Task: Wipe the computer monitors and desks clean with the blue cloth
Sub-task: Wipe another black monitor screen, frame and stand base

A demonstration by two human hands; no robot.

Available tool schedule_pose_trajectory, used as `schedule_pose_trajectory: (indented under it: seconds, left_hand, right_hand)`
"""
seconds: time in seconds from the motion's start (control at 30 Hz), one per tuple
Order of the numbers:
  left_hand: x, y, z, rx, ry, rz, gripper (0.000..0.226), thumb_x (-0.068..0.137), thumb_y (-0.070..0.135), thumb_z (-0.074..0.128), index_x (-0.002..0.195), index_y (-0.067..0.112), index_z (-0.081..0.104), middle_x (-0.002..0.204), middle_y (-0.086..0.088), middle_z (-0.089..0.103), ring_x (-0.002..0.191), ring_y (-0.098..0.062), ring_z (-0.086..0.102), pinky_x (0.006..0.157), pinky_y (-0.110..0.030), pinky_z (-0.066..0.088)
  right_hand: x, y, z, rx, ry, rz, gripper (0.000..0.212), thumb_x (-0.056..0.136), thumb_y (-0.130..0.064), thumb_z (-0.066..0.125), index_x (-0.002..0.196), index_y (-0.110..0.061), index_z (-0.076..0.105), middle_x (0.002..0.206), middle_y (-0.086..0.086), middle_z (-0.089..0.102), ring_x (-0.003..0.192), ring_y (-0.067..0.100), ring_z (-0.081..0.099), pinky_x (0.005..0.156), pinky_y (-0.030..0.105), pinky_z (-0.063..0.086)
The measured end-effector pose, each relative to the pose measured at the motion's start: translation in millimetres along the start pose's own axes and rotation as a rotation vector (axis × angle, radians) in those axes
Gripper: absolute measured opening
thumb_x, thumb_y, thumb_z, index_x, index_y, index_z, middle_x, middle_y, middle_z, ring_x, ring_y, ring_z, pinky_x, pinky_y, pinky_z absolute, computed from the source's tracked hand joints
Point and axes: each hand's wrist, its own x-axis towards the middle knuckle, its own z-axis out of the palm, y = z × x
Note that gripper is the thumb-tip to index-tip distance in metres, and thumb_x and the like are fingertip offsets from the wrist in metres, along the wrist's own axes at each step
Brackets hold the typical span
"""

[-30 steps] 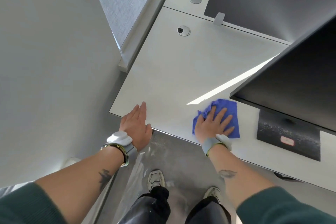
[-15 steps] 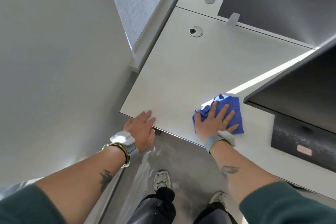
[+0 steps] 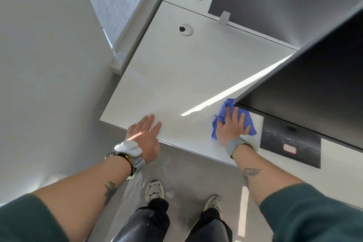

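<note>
The blue cloth [image 3: 247,122] lies crumpled on the white desk [image 3: 186,76] near its front edge, partly under the lower corner of a dark monitor [image 3: 314,76]. My right hand [image 3: 232,127] presses flat on the cloth with straight, spread fingers. My left hand [image 3: 146,135] rests flat on the desk's front left corner, fingers straight and holding nothing. The monitor's black base [image 3: 290,143] sits just right of the cloth.
A grey partition panel [image 3: 275,0] stands along the desk's back edge. Two round cable grommets [image 3: 185,30] sit at the back left. A white wall [image 3: 49,65] runs close along the left. My shoes show on the grey floor [image 3: 188,167] below the desk edge.
My right hand has slid the cloth to the right, toward the monitor's corner and base. My left hand has moved further onto the desk corner and lies flatter.
</note>
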Motion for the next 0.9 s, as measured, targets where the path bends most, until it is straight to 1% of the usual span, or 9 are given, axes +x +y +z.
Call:
schedule_pose_trajectory:
  seconds: [0.2,0.33,0.37,0.43,0.5,0.63,0.77,0.83,0.9]
  left_hand:
    - [25,62,0,0.124,-0.006,0.130,0.071,0.099,0.036,0.038,0.161,0.026,0.003,0.168,0.001,-0.005,0.155,-0.020,-0.002,0.124,-0.041,0.008]
    - [21,98,13,0.134,-0.009,0.111,0.071,0.100,0.036,0.038,0.161,0.023,0.003,0.168,-0.002,-0.008,0.155,-0.022,-0.005,0.124,-0.042,0.008]
    - [21,110,17,0.126,-0.028,0.115,0.071,0.100,0.035,0.037,0.161,0.023,0.001,0.168,-0.002,-0.012,0.155,-0.022,-0.009,0.125,-0.043,0.005]
    - [20,123,23,0.115,-0.050,0.123,0.071,0.100,0.034,0.036,0.160,0.023,-0.001,0.166,-0.003,-0.018,0.154,-0.023,-0.015,0.125,-0.045,0.000]
    - [23,151,33,0.116,-0.034,0.110,0.071,0.101,0.034,0.035,0.160,0.022,-0.002,0.166,-0.004,-0.018,0.154,-0.023,-0.015,0.125,-0.046,0.000]
    - [20,190,40,0.040,0.000,0.066,0.073,0.100,0.034,0.038,0.160,0.022,0.000,0.168,-0.001,-0.013,0.154,-0.021,-0.012,0.125,-0.042,0.003]
    - [25,208,49,0.147,-0.059,0.001,0.088,0.094,0.060,0.041,0.158,0.027,-0.010,0.162,-0.005,-0.031,0.151,-0.029,-0.024,0.123,-0.053,-0.001]
    - [33,222,53,0.170,-0.071,-0.008,0.099,0.089,0.069,0.043,0.157,0.029,-0.015,0.160,-0.008,-0.035,0.149,-0.035,-0.027,0.121,-0.060,-0.001]
    - [46,240,58,0.185,-0.084,-0.005,0.107,0.084,0.075,0.046,0.157,0.029,-0.017,0.159,-0.009,-0.036,0.147,-0.039,-0.029,0.119,-0.064,0.000]
  right_hand:
    - [-41,-40,25,-0.206,-0.057,-0.509,0.059,0.103,-0.047,0.016,0.158,-0.035,-0.003,0.166,-0.009,-0.012,0.153,0.023,-0.011,0.122,0.054,-0.001]
    - [-68,53,36,-0.193,-0.015,-0.480,0.058,0.094,-0.038,0.036,0.145,-0.014,0.049,0.154,0.010,0.042,0.140,0.036,0.042,0.105,0.054,0.044]
    - [-57,72,33,-0.182,0.037,-0.418,0.055,0.092,-0.034,0.044,0.142,-0.011,0.053,0.151,0.012,0.046,0.137,0.037,0.046,0.103,0.053,0.046]
    - [-40,72,21,-0.158,0.018,-0.339,0.057,0.098,-0.028,0.043,0.152,-0.011,0.036,0.161,0.012,0.028,0.147,0.035,0.027,0.116,0.049,0.029]
    - [-27,66,19,-0.158,0.024,-0.449,0.062,0.101,-0.032,0.044,0.157,-0.014,0.022,0.165,0.008,0.016,0.152,0.032,0.011,0.121,0.047,0.014]
    - [-41,94,36,-0.140,0.065,-0.785,0.062,0.070,-0.026,0.082,0.128,-0.011,0.066,0.138,0.007,0.060,0.129,0.030,0.055,0.102,0.043,0.050]
    - [-8,122,8,-0.227,0.219,-0.534,0.040,0.077,-0.014,0.055,0.113,-0.007,0.071,0.122,0.014,0.067,0.117,0.035,0.062,0.094,0.042,0.052]
    - [20,106,-24,-0.237,0.204,-0.407,0.034,0.081,-0.013,0.041,0.104,-0.013,0.066,0.099,0.010,0.067,0.097,0.036,0.066,0.081,0.041,0.049]
    - [46,100,-41,-0.356,0.189,-0.422,0.033,0.082,-0.012,0.043,0.109,-0.019,0.062,0.087,0.005,0.063,0.085,0.031,0.064,0.067,0.038,0.045]
